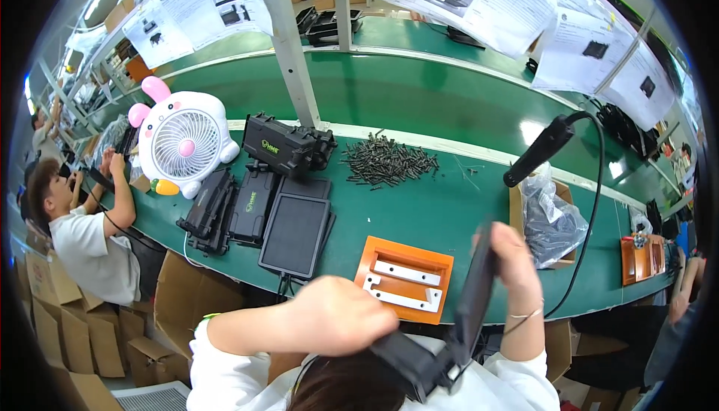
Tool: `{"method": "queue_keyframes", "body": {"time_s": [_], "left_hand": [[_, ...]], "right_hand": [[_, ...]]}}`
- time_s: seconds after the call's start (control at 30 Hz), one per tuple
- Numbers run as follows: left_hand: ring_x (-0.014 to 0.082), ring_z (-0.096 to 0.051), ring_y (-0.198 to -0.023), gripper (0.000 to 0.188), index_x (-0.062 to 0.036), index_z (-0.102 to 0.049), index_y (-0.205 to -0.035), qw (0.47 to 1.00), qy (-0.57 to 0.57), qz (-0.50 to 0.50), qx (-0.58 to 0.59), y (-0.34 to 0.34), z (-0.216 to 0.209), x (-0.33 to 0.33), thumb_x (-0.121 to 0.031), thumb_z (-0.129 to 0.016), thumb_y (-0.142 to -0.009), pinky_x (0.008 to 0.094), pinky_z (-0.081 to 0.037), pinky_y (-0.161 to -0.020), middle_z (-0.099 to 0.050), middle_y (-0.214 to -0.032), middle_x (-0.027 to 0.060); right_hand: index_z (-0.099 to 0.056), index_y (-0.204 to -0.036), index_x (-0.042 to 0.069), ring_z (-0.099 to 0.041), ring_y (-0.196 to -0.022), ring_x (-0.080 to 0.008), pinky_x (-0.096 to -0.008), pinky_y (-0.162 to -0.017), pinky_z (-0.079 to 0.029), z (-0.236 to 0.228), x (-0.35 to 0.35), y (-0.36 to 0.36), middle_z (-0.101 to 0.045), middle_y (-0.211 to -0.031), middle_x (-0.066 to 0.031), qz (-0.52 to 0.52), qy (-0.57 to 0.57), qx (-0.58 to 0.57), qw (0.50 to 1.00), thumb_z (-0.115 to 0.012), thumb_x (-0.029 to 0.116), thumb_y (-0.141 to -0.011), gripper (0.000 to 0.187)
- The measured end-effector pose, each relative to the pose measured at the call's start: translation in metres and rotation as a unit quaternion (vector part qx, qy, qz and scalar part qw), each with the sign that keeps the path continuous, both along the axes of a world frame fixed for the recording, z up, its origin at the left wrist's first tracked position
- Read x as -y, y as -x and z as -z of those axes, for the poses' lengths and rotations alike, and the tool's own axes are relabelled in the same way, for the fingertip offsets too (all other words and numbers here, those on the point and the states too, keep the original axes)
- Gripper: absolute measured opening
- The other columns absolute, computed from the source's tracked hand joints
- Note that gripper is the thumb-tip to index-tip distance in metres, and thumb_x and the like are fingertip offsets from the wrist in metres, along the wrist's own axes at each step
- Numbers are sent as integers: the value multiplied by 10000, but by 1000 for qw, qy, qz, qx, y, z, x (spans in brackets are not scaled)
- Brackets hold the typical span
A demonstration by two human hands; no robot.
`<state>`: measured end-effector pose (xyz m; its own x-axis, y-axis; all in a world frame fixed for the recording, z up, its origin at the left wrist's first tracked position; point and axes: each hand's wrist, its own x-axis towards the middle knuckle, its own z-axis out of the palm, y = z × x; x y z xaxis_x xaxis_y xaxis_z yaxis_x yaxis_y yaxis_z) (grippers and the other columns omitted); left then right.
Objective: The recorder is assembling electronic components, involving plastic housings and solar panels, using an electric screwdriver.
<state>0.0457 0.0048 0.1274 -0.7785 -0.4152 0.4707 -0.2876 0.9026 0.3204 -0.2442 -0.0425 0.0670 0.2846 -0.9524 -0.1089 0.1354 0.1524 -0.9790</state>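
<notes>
Close to my body I hold a black hinged device [473, 299], a flat panel joined to a black box-like part. My left hand [341, 317], slightly blurred, is closed around the box-like part. The fingers of my right hand [517, 261] grip the upper end of the panel, which stands tilted upright. Beyond the device, an orange fixture [367, 269] with white slotted blocks lies on the green bench [419, 216]. To its left are a dark flat panel [296, 235] with a cable and several black cases [281, 145], some stacked.
A heap of black screws [389, 160] lies at the back. An electric screwdriver [539, 151] hangs at right on a cable, near a carton of plastic bags [554, 220]. A rabbit-shaped fan [187, 138] stands left. Co-workers sit at both sides; one wears a white shirt [97, 250].
</notes>
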Motion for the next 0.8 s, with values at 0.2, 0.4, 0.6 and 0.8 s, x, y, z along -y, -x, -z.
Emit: {"method": "queue_keyframes", "body": {"time_s": [0.2, 0.4, 0.6, 0.8], "left_hand": [[176, -533, -798, 154, -104, -508, -665, 973, 175, -45, -141, 55, -5, 2, -170, -548, -532, 301, -444, -689, -499, -799, 6], [314, -594, -763, 239, -22, -528, -717, 996, 4, -71, -54, 22, -13, 34, -62, -644, -511, 402, -482, -662, -586, -946, 137], [279, -508, -862, 163, -49, -547, -778, 964, 195, -179, 5, 78, 36, 104, -90, -597, -628, 380, -409, -742, -512, -945, 128], [249, -484, -824, 89, -73, -543, -724, 937, 260, -222, 76, 138, 103, 140, -116, -583, -657, 350, -394, -706, -482, -854, 101]], "right_hand": [[-537, -1101, 51, -553, -932, -121, -224, -795, -440, 0, -34, -93, -576, -1010, -49, -158, -171, 223, 947, -398, 261, -967, 285], [-511, -1023, -1, -505, -800, -137, -253, -730, -431, 4, -27, -45, -495, -941, -73, 292, 338, -126, 886, -590, -31, -777, 260], [-414, -1126, -5, -533, -909, -171, -259, -789, -436, -19, 29, 29, -510, -1037, -106, 556, 435, -267, 656, -614, -31, -757, 421], [-366, -1270, 2, -573, -631, -129, -250, -618, -471, -25, 52, 53, -587, -785, -63, 432, 322, -53, 841, -632, 1, -763, 572]]}}
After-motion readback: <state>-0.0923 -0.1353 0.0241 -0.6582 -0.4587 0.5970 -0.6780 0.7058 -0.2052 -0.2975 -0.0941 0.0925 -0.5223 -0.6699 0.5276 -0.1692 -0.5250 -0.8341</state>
